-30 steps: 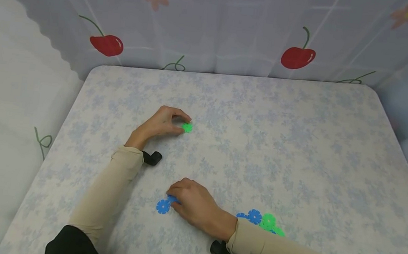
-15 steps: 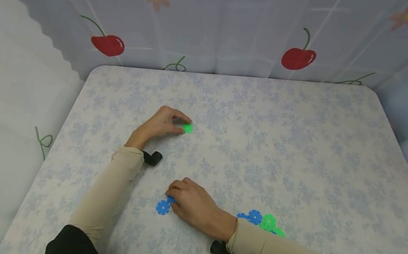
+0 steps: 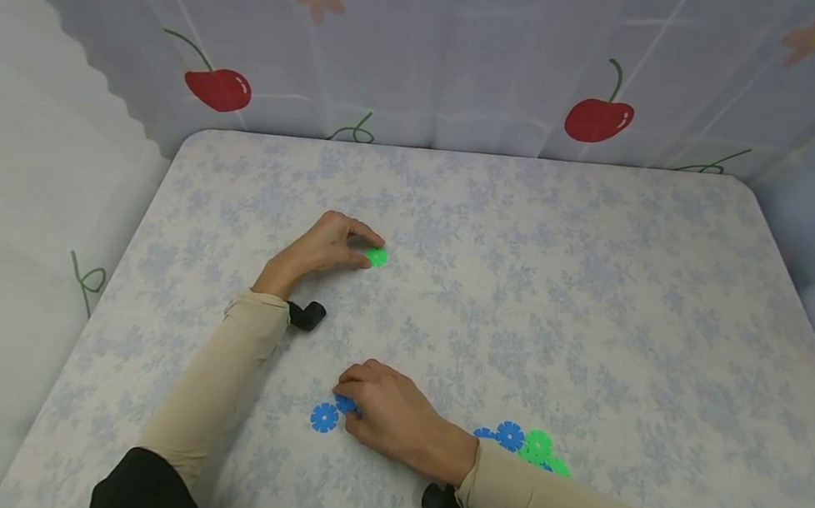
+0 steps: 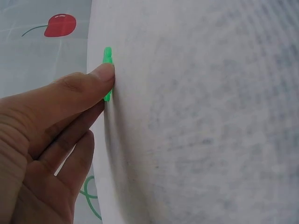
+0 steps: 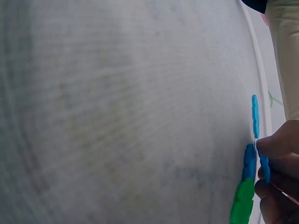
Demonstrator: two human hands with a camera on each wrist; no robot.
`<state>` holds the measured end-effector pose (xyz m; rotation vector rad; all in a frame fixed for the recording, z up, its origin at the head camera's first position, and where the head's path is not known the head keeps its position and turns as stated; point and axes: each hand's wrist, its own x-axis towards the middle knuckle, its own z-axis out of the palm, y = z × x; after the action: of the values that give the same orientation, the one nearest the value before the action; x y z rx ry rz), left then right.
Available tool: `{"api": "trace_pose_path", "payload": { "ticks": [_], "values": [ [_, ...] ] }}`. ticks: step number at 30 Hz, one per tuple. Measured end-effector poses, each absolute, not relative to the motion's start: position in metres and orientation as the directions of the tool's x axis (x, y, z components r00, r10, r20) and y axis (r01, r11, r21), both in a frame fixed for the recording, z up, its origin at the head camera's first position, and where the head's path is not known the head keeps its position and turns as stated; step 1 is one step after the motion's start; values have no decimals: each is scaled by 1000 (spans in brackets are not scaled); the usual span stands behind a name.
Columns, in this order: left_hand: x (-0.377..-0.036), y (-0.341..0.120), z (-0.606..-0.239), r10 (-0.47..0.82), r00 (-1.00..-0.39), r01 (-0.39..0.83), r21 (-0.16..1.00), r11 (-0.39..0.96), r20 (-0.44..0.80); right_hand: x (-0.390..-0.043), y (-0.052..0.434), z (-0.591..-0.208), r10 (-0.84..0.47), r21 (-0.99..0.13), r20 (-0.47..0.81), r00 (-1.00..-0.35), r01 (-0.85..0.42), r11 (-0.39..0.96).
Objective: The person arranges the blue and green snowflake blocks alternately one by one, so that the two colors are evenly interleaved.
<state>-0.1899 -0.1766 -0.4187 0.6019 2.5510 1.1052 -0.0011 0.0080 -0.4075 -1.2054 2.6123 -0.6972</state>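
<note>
Two hands pinch small plastic flower discs on a floral table.

My left hand (image 3: 317, 249) pinches a green disc (image 3: 375, 257) between thumb and forefinger, low against the table (image 3: 604, 251), far from its near edge, so it stays flat and ready to lift. My right hand (image 3: 389, 415), nearer that edge, curls its fingertips round a blue disc (image 3: 345, 403), pinching it; a second blue disc (image 3: 324, 417) lies just left of it. A pile (image 3: 525, 443) of blue and green discs sits just behind my right wrist, within easy reach.
</note>
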Motion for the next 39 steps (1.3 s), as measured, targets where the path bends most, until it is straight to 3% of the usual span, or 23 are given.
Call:
{"api": "trace_pose_path", "payload": {
  "ticks": [13, 19, 26, 39],
  "values": [
    [-191, -176, -415, 488, -867, 261, 743, 616, -100, -41, 12, -392, -645, -557, 132, -753, -595, 580],
    [-191, -175, -416, 486, -870, 273, 739, 615, -83, -70, 13, -393, -570, -556, 117, -813, -530, 641],
    [-193, -173, -416, 494, -866, 283, 735, 616, -81, -100, 17, -398, -460, -628, 109, -881, -420, 656],
    [-192, -171, -412, 496, -860, 266, 724, 637, -121, -149, 24, -412, -366, -610, 91, -926, -342, 715]
  ]
}}
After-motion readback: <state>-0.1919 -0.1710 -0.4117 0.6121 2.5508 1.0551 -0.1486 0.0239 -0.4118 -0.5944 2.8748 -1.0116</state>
